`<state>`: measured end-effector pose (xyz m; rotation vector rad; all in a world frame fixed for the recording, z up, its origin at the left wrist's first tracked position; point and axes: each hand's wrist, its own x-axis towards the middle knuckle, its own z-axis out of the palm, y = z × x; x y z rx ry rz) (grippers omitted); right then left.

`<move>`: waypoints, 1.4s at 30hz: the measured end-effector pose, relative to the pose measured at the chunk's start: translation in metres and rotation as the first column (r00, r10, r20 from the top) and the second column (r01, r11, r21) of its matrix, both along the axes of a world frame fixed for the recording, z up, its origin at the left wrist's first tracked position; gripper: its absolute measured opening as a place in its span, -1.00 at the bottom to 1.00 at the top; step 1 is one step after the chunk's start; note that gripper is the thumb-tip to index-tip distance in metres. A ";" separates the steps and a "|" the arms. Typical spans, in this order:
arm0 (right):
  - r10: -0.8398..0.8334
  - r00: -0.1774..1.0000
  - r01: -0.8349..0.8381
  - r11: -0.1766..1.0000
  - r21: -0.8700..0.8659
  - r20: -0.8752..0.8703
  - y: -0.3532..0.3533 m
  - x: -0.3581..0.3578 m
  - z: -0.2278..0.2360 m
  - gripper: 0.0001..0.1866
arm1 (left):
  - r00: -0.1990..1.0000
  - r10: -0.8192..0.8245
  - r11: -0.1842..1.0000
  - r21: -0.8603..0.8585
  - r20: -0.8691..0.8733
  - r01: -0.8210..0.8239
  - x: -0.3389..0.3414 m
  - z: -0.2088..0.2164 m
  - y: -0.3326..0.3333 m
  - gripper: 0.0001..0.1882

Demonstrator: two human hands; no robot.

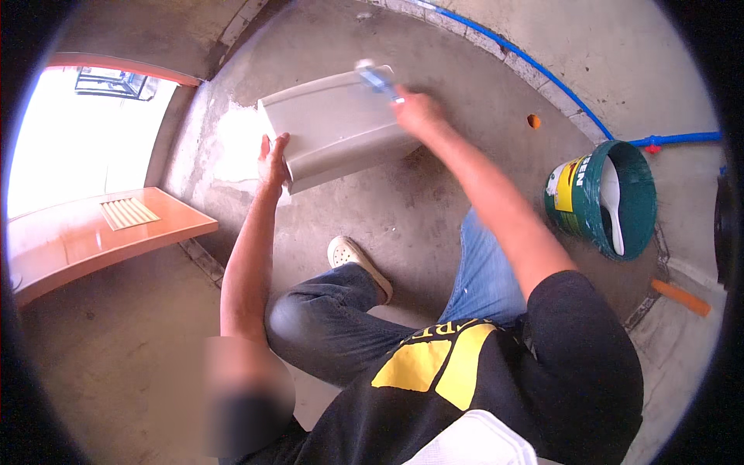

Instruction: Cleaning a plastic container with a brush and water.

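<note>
A light grey, box-like panel [333, 116] with a smooth face and a stepped long edge is tilted above the concrete floor ahead of me. At its near left corner, my left hand [273, 159] grips the edge, thumb on top and other fingers partly hidden. My right hand [421, 112] is closed round a blue-and-white brush-like tool [377, 80], held at the panel's far right corner. Motion smears the tool, so I cannot tell whether its tip touches the panel.
On the right stands a green bucket [573, 198] with a long white spoon-like stirrer [611, 201] inside. A blue pipe [542, 70] runs along the wall base; an orange pipe stub [680, 297] lies nearby. Left is a glossy orange-brown ledge [77, 240] bearing a slatted cream grille [129, 213].
</note>
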<state>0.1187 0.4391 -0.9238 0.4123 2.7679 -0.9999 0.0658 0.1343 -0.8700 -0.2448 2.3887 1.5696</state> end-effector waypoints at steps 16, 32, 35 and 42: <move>0.086 0.993 -0.098 0.981 -0.168 -0.078 -0.037 -0.007 -0.006 -0.51 | 0.999 -0.047 0.999 -0.025 0.008 0.047 -0.007 -0.007 -0.020 -0.21; -0.098 0.989 0.124 0.955 -0.270 0.106 -0.075 0.128 0.039 -0.51 | 0.979 0.202 0.979 0.028 -0.016 -0.201 0.000 0.001 -0.001 -0.33; -0.026 0.989 0.067 0.957 -0.281 0.149 -0.095 0.136 0.061 -0.49 | 0.976 0.218 0.972 0.086 -0.003 -0.217 -0.002 0.001 0.003 -0.30; -0.308 0.933 0.343 0.918 -0.197 0.188 -0.019 0.142 -0.027 -0.55 | 0.990 0.140 0.988 -0.058 -0.005 -0.140 -0.009 0.000 0.011 -0.23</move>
